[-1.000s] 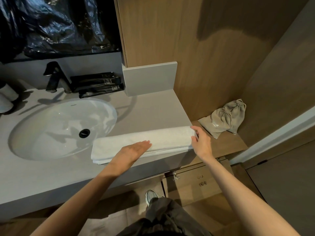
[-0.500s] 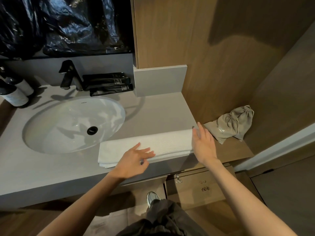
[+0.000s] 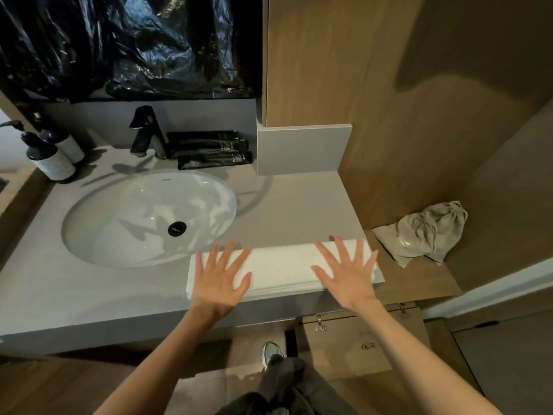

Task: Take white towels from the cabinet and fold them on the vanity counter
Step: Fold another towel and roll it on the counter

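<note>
Now the white towel (image 3: 281, 266) lies folded long and thin, right beside the sink (image 3: 149, 217), at the worktop (image 3: 89, 295) front edge. Its long side runs left to right. The left hand (image 3: 220, 278) and right hand (image 3: 347, 275) press flat on its two ends, fingers (image 3: 339, 245) spread wide, holding nothing.

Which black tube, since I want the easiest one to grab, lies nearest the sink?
The front black tube, lying closest to the sink. The middle tube and rear tube sit behind it, nearer the back wall.
</note>
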